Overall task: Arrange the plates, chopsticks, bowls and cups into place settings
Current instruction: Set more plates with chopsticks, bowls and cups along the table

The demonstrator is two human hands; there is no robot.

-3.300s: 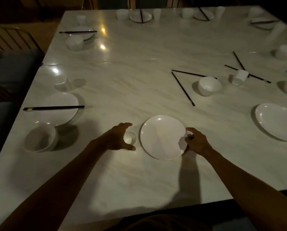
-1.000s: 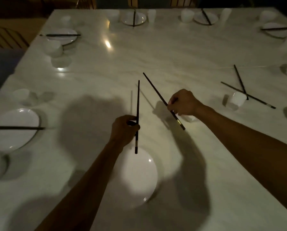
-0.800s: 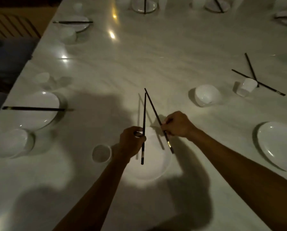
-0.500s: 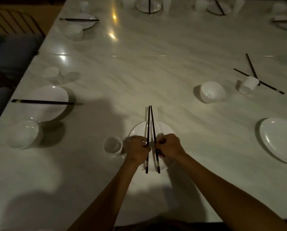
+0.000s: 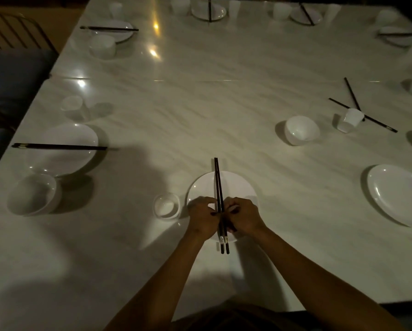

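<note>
Head view: chopsticks, paired side by side, lie across the near plate on the pale surface, butt ends overhanging the plate's near rim. Left hand and right hand pinch the pair from either side, fingers curled. A small cup stands just left of the plate. A bowl and a tipped cup on crossed chopsticks lie well apart, far right.

room: dim | marble table: light glints | slatted chair: far left
</note>
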